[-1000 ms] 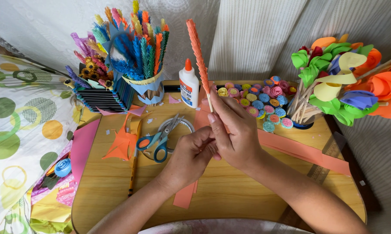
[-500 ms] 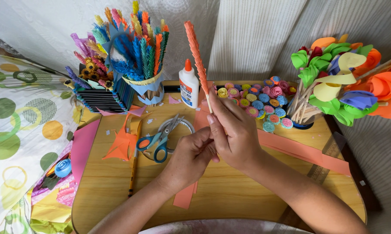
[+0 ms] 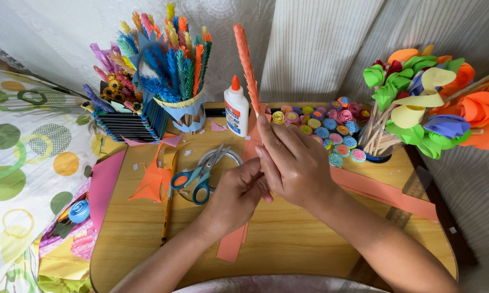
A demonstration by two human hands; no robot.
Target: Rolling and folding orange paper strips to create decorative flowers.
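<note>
My right hand (image 3: pixel 290 163) pinches a thin wooden stick wrapped in fringed orange paper (image 3: pixel 245 62), which points up and slightly left past the white glue bottle (image 3: pixel 236 113). My left hand (image 3: pixel 238 192) is closed around the lower end of the same stick, touching my right hand. A loose orange paper strip (image 3: pixel 231 243) hangs below my hands onto the wooden table (image 3: pixel 288 239). Blue and orange scissors (image 3: pixel 200 174) lie on a clear tape roll just left of my left hand.
A paper cup of fringed paper stems (image 3: pixel 174 65) and a striped box of paper flowers (image 3: pixel 124 116) stand at back left. Small rolled paper flowers (image 3: pixel 326 127) and a bunch of large paper flowers (image 3: pixel 429 103) are at right. A pencil (image 3: pixel 168 201) and orange scraps (image 3: pixel 152 182) lie left.
The fringed stick has tilted slightly left at its top. My hands have stayed in the same place around its lower end.
</note>
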